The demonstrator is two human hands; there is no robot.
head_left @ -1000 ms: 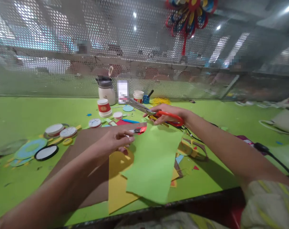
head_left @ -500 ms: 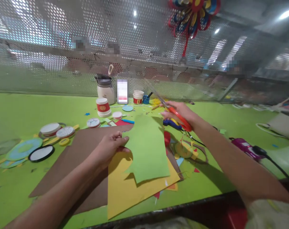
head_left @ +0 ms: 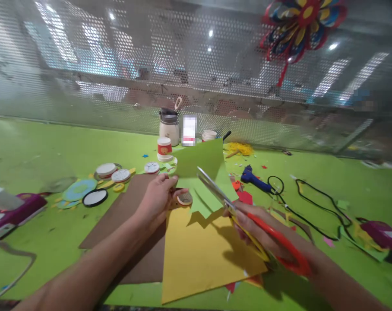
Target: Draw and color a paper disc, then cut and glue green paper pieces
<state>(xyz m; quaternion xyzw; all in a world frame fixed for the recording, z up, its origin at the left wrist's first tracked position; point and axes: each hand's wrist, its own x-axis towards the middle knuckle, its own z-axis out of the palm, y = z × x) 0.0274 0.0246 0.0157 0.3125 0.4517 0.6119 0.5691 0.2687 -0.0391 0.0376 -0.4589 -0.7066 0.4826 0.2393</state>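
Observation:
My left hand (head_left: 159, 196) pinches the left edge of a sheet of green paper (head_left: 200, 162), which is bent with its far part raised. In my right hand (head_left: 260, 226) is a pair of scissors (head_left: 215, 188) with red and yellow handles. The blades are slightly apart and point up and left, in front of the paper's right part; whether they touch it I cannot tell. A small round disc (head_left: 184, 198) shows by my left thumb. Below lie a yellow sheet (head_left: 196, 259) and a brown sheet (head_left: 113, 229), partly under my left arm.
A blue glue gun (head_left: 254, 179) with a black cable lies at right, near paper scraps (head_left: 244, 198). Round lids (head_left: 121, 175) and a blue paper ring (head_left: 80, 190) are at left. A red-and-white cup (head_left: 164, 149), jar (head_left: 169, 129) and phone (head_left: 189, 129) stand behind.
My right hand has brought the scissors down and nearer, over the green paper. The green paper has lifted and bent at its far side. The view has turned left.

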